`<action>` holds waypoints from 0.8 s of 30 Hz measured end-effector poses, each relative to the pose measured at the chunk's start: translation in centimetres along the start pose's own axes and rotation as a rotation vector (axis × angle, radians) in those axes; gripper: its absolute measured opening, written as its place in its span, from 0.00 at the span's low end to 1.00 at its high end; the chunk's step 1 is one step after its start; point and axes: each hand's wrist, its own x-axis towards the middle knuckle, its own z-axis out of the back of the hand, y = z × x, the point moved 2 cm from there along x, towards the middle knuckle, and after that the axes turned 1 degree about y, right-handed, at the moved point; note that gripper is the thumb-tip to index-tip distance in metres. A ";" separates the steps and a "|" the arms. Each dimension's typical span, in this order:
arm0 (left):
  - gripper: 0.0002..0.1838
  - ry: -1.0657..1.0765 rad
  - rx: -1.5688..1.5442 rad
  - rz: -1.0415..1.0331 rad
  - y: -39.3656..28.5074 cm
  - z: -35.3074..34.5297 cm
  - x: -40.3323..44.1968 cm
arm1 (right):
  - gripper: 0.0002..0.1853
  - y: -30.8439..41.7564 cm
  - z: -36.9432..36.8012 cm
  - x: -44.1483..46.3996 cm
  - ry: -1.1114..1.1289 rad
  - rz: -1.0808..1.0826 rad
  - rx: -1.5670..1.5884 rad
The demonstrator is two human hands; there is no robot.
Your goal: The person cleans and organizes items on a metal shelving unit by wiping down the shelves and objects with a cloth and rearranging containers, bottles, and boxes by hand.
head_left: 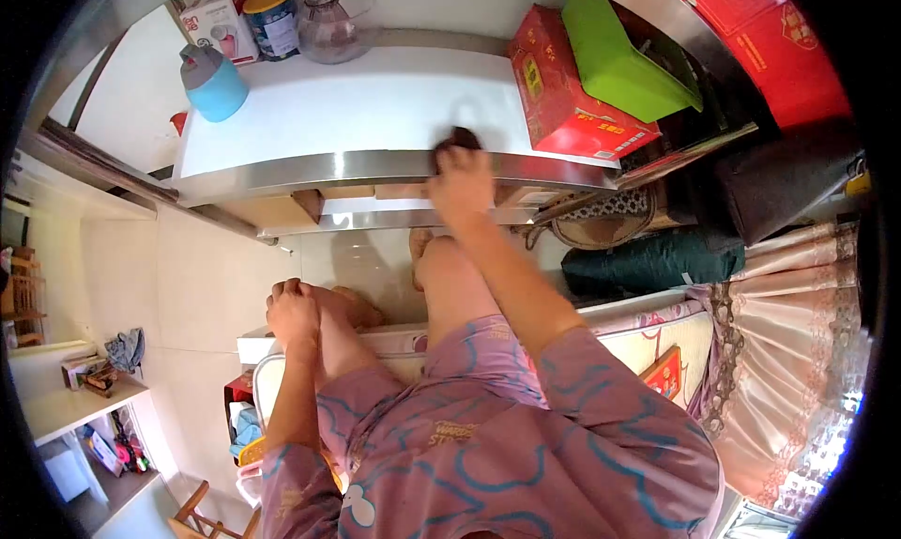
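Observation:
A small dark brown object (457,141) is at the front edge of the white shelf (375,98), with my right hand (460,177) closed round it. The hand and object are slightly blurred, so what the object is cannot be made out. My left hand (293,311) rests on my left knee, its fingers bent over the knee with no object visible in it. Right of my right hand stands a red box (572,98) with a green box (619,60) on it.
At the shelf's left are a blue bottle (216,88), a white box (222,27), a blue tin with a yellow lid (272,23) and a glass jug (328,32). A metal rim (328,168) runs along the shelf front. A dark green bag (648,260) lies lower right.

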 end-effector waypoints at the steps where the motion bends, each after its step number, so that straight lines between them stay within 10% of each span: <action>1: 0.17 0.003 -0.016 0.010 0.3 -0.2 0.1 | 0.20 3.2 -0.5 0.6 0.040 0.044 0.050; 8: 0.18 -0.010 -0.082 0.066 1.5 0.0 0.5 | 0.12 18.1 -1.6 4.6 0.101 0.371 0.418; 11: 0.19 0.012 -0.103 0.081 2.2 -0.2 0.7 | 0.12 17.6 -0.5 7.4 0.350 0.358 0.744; 18: 0.19 0.027 -0.035 0.077 1.6 -0.3 0.7 | 0.13 4.0 6.5 10.0 -0.101 0.289 0.272; 20: 0.19 0.024 -0.031 0.056 1.9 -0.6 0.8 | 0.13 -1.8 9.7 9.9 -0.247 0.019 0.583; 21: 0.19 0.026 -0.029 0.044 2.0 -0.6 0.8 | 0.15 -6.0 11.3 10.1 -0.809 0.179 0.614; 24: 0.19 0.030 -0.074 0.041 1.6 0.0 0.3 | 0.19 -16.6 16.3 9.1 -0.555 -0.761 1.638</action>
